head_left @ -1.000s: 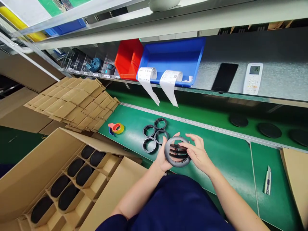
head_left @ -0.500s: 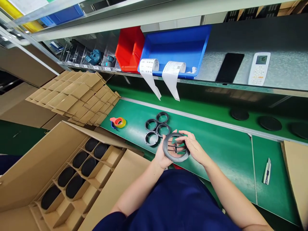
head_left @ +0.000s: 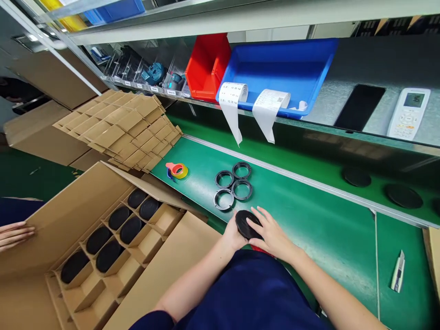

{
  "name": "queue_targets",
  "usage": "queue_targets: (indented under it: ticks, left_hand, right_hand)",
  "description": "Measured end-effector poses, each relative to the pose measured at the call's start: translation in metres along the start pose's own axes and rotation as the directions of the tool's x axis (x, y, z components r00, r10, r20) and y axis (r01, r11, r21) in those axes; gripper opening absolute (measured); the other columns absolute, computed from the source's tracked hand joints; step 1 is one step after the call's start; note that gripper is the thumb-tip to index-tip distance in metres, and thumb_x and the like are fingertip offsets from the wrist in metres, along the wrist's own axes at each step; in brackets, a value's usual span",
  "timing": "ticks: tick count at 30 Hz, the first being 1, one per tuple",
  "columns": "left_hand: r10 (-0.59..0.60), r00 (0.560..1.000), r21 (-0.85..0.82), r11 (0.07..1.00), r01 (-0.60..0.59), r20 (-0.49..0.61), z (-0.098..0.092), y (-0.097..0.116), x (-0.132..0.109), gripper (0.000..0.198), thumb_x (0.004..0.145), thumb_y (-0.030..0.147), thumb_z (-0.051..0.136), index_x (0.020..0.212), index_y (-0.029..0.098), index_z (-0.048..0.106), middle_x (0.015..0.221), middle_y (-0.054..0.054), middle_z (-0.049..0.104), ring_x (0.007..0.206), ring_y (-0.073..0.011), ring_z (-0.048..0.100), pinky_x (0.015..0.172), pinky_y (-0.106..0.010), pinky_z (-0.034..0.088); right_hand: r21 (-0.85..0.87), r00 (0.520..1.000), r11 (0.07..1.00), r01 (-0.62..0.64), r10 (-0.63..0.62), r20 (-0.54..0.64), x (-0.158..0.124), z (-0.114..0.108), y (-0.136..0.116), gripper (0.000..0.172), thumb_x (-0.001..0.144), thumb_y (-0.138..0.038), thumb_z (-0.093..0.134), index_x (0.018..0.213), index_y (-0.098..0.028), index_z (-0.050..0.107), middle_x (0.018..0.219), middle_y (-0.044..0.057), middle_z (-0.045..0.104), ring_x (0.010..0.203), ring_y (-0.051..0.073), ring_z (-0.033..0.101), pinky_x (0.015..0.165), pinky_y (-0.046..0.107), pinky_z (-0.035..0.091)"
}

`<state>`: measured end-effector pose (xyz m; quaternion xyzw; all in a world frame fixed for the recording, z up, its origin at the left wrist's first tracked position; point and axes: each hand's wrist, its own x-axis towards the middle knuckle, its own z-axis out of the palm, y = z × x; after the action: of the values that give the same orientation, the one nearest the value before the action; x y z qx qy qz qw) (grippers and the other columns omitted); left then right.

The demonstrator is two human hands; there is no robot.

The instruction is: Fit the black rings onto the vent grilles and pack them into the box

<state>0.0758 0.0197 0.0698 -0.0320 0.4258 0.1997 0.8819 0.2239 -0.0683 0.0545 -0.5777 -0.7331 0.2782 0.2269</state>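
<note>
Close to my body I hold a round black plastic part (head_left: 246, 223) with its dark, solid-looking face up. My left hand (head_left: 232, 234) grips it from the left and below. My right hand (head_left: 273, 233) has its thumb and fingers on the right side and top face. Several black rings (head_left: 241, 189) stand grouped on the green bench top (head_left: 295, 211) just beyond my hands. On my left is an open carton (head_left: 192, 247) with cardboard dividers, and black round pieces (head_left: 98, 239) sit in some of its cells.
Another person's hand (head_left: 15, 236) rests on the carton's left flap. Folded dividers (head_left: 120, 123) are stacked behind it. A tape roll (head_left: 178, 170) and a utility knife (head_left: 398, 272) lie on the bench. The shelf above holds a red bin (head_left: 206, 68) and a blue tray (head_left: 278, 59) with paper label strips.
The part in my hands has been turned over: its open, ribbed ring side showed before, now its solid dark face does. Another person's hand has appeared at the carton. The view has shifted.
</note>
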Motion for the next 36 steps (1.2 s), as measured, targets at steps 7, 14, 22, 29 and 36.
queue_targets:
  ticks: [7,14,22,29,36]
  left_hand:
    - [0.019,0.996,0.070,0.997,-0.013,-0.089,-0.031,0.030,0.019,0.063,0.095,0.065,0.030,0.133,0.020,0.051,0.123,-0.016,0.062,0.121,-0.0332,0.055,0.106,-0.056,0.039]
    - [0.141,0.975,0.152,0.982,-0.115,-0.170,-0.081,0.071,0.010,0.051,0.094,0.049,0.053,0.132,0.015,0.052,0.128,-0.017,0.060,0.118,-0.0247,0.058,0.103,-0.040,0.046]
    - [0.083,0.946,0.063,0.996,-0.066,-0.314,-0.117,0.071,-0.001,0.032,0.093,0.027,0.058,0.119,0.008,0.059,0.100,-0.014,0.072,0.089,-0.0205,0.071,0.091,-0.033,0.055]
    - [0.046,0.919,0.118,0.993,0.000,-0.392,-0.106,0.069,0.010,0.024,0.092,0.021,0.058,0.112,0.008,0.061,0.097,-0.013,0.073,0.083,-0.0194,0.073,0.084,-0.030,0.058]
    - [0.123,0.916,0.347,0.938,0.019,-0.383,-0.076,0.070,0.039,0.039,0.086,0.016,0.055,0.125,0.012,0.059,0.115,-0.014,0.071,0.110,-0.0237,0.067,0.099,-0.032,0.053]
  right_hand:
    - [0.278,0.979,0.941,-0.195,0.172,0.106,0.069,0.039,0.030,0.105,0.070,-0.054,0.077,0.156,-0.028,0.022,0.156,0.016,0.025,0.143,0.034,0.025,0.114,0.052,0.032]
    - [-0.191,0.907,0.906,-0.378,0.321,-0.273,0.179,0.060,0.077,0.101,0.071,-0.057,0.074,0.153,-0.019,0.030,0.153,0.023,0.024,0.138,0.044,0.027,0.110,0.059,0.027]
    - [-0.386,0.904,0.820,-0.422,0.347,-0.249,0.136,0.076,0.096,0.096,0.080,-0.068,0.061,0.153,-0.015,0.030,0.159,0.027,0.016,0.144,0.046,0.019,0.113,0.064,0.017]
    - [-0.294,0.883,0.852,-0.432,0.332,-0.333,0.144,0.055,0.079,0.072,0.098,-0.047,0.039,0.156,-0.011,0.018,0.162,0.019,0.013,0.150,0.034,0.012,0.120,0.059,0.007]
    - [0.071,0.798,0.865,-0.496,0.487,-0.355,0.127,0.033,0.125,0.062,0.095,-0.052,0.048,0.148,-0.021,0.042,0.158,0.010,0.032,0.147,0.029,0.024,0.121,0.057,0.007]
